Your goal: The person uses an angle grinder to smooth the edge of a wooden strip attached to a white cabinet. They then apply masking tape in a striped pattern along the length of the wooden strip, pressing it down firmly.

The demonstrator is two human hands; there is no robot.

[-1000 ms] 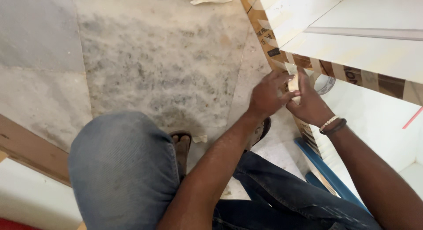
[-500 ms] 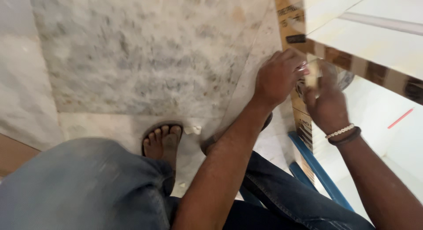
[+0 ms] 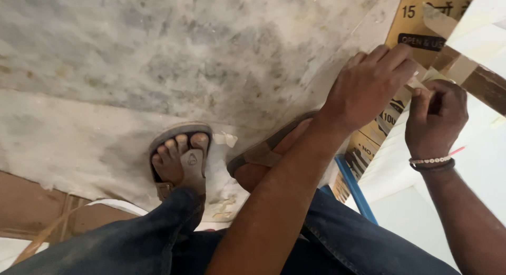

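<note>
Masking tape (image 3: pixel 429 77), a pale beige strip, is what we see both hands working on at the upper right, where it lies along the edge of a white panel (image 3: pixel 482 16) and over a strip of printed brown cardboard (image 3: pixel 392 114) that runs down beneath it. Our left hand (image 3: pixel 369 85) is curled, its fingertips (image 3: pixel 408 64) pressed on or pinching the tape's near end against the cardboard; we cannot tell whether the thumb is closed under it. Our right hand (image 3: pixel 435 114) is closed in a loose fist just beside the left, with thumb and forefinger nipped together on the tape at its upper knuckles, and the two hands are almost touching there. A beaded bracelet and a dark band (image 3: pixel 432 163) sit on the right wrist. More tape crosses the panel's corner above the hands. Below the cardboard a blue bar (image 3: pixel 356 188) slants down toward our legs, which are in dark blue jeans (image 3: pixel 137 243). Two feet in brown sandals stand on the mottled grey marble floor (image 3: pixel 158 53): the left foot (image 3: pixel 179 156) in full view, the other (image 3: pixel 269 151) partly hidden behind the left forearm. A small crumpled scrap of tape (image 3: pixel 226 139) lies on the floor between the sandals.
</note>
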